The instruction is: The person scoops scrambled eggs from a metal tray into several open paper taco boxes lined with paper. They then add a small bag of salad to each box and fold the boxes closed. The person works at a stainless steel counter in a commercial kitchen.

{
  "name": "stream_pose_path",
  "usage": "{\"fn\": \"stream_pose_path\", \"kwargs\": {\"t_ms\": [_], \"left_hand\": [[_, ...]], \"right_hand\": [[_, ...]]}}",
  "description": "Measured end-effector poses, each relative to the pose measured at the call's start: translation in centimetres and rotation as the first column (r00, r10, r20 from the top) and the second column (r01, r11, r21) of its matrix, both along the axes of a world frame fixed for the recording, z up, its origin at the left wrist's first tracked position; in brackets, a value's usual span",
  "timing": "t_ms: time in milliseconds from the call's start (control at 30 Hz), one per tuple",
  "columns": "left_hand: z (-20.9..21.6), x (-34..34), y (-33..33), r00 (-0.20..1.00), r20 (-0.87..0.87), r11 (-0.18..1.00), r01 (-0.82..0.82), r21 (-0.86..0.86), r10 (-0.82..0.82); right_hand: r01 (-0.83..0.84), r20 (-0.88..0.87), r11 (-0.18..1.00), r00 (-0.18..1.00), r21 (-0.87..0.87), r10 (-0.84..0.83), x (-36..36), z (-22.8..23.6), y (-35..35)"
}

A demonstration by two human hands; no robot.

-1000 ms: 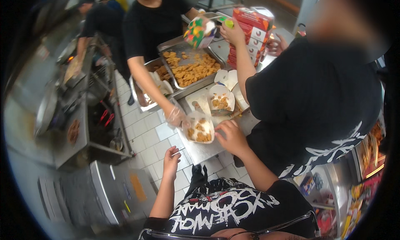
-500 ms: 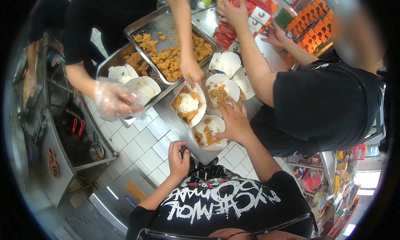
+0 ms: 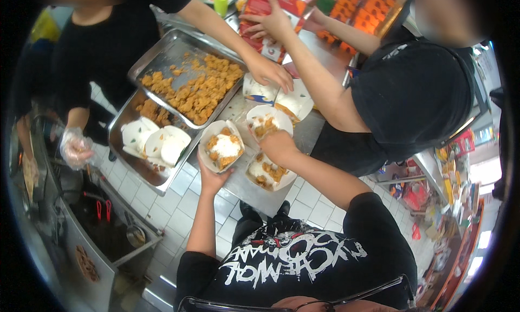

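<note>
My left hand (image 3: 214, 176) cups the near lower side of an open white paper food box (image 3: 202, 145). White rice and fried chicken pieces lie in that box, tilted toward me. My right hand (image 3: 279, 148) reaches to another white box (image 3: 281, 120) with chicken and rice, its fingers bent together at the near rim. Whatever those fingertips hold is hidden. Just below my right wrist stands a third box (image 3: 288, 182), also filled with rice and chicken pieces.
A co-worker's bare hand (image 3: 271, 73) hovers over rice boxes (image 3: 295, 101) at the far side. Their gloved hand (image 3: 77, 149) hangs at left. A steel tray (image 3: 157, 62) of fried chicken rests on a deeper pan (image 3: 120, 117). Another person holds red cartons (image 3: 260, 19).
My left hand has risen from the counter edge to the rice box. My right hand has shifted from the nearest box to the one behind. The co-worker's hands have moved away from the boxes.
</note>
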State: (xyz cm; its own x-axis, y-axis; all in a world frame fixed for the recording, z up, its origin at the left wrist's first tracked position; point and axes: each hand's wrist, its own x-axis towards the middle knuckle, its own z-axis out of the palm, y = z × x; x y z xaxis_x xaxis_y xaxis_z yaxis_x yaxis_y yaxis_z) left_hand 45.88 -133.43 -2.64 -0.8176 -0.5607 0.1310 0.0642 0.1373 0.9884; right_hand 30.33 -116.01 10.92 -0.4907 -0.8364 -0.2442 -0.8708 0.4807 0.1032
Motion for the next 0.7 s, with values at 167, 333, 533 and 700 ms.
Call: {"fn": "stream_pose_path", "kwargs": {"t_ms": [167,333,533,700], "left_hand": [[-1.1,-1.3,-1.8,0.995,0.1,0.973,0.019,-0.23,0.004],[-1.6,-0.2,-0.3,0.993,-0.037,0.946,-0.114,-0.303,0.108],[-2.0,5.4,3.6,0.97,0.176,0.986,-0.167,-0.031,0.169],[1.0,10.0,11.9,0.976,0.213,0.95,-0.097,0.296,0.033]], "right_hand": [[0.07,0.178,0.985,0.983,-0.155,-0.041,1.1,3.6,1.7],[0.159,0.153,0.968,0.98,-0.193,-0.13,4.9,8.8,6.7],[0.385,0.337,0.905,0.889,-0.18,-0.311,8.9,9.9,16.6],[0.559,0.3,0.808,0.815,-0.185,-0.495,11.0,7.9,28.1]]}}
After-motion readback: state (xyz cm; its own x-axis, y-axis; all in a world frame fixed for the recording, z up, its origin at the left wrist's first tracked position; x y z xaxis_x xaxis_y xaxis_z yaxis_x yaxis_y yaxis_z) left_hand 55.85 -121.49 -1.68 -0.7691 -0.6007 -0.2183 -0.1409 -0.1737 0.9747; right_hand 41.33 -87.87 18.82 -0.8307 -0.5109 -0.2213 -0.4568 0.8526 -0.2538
